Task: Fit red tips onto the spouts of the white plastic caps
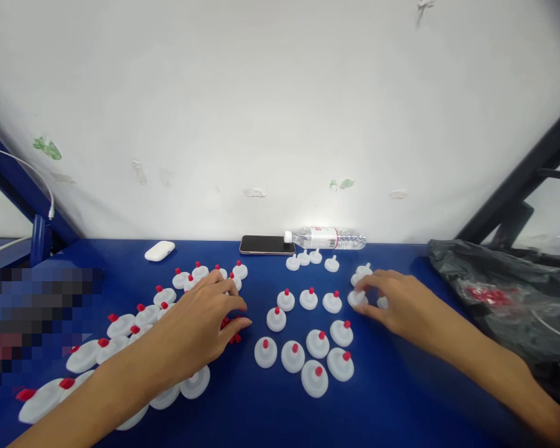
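My left hand [219,314] hovers low over a small heap of loose red tips [236,338], its thumb and index finger apart and the other fingers partly hidden. With thumb and fingers, my right hand [385,298] grips a white nozzle cap [355,299], a round disc with a thin spout. Another white cap [364,269] lies just behind those fingers, and one more is partly covered by the hand. Between my hands stand several white caps with red tips on their spouts [308,300]. Many more red-tipped caps [121,325] spread around and under my left forearm.
At the back, several bare-spout caps [331,264] stand near a clear plastic bottle [326,238] lying on its side. A black phone [267,244] and a white earbud case [159,251] rest by the wall. Black plastic bags [466,267] with a clear bag of red pieces [492,295] are at right.
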`<state>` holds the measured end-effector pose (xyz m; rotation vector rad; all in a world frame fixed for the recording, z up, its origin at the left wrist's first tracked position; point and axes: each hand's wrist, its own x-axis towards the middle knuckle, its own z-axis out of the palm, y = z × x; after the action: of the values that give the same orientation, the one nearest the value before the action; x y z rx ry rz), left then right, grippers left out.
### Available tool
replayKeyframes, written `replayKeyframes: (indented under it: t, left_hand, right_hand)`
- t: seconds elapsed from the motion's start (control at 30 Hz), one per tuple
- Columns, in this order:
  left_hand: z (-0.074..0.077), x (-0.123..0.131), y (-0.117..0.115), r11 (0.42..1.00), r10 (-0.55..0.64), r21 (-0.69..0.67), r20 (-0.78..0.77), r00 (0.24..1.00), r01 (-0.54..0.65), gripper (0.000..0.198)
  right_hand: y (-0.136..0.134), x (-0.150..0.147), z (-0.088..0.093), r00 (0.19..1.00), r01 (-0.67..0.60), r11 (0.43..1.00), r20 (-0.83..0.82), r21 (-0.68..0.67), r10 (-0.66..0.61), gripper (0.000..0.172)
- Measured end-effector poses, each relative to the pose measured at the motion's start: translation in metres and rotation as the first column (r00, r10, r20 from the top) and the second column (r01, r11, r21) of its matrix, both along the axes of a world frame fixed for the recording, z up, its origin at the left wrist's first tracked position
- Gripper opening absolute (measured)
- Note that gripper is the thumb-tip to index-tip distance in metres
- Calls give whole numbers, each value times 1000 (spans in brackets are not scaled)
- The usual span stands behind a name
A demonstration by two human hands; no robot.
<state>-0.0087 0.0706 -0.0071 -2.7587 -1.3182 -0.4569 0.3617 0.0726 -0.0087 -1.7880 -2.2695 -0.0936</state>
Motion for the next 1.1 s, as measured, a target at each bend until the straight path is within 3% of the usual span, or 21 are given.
replayKeyframes:
  t: [0.23,0.57,1.1]
  left_hand:
    - [-1,3,7,990,34,-132,-42,999,-40,12]
    - [-1,8,2,973,33,-227,-42,999,-42,23]
    - [-3,4,15,989,88,-100,-221,971,-112,33]
  right_hand:
    - [-10,-14,16,985,-24,999,-170,41,30,28]
    - [-21,-38,13,946,-147,965,-254,218,202,30]
    - [-27,-49,3,925,-295,911,-152,290,348,31]
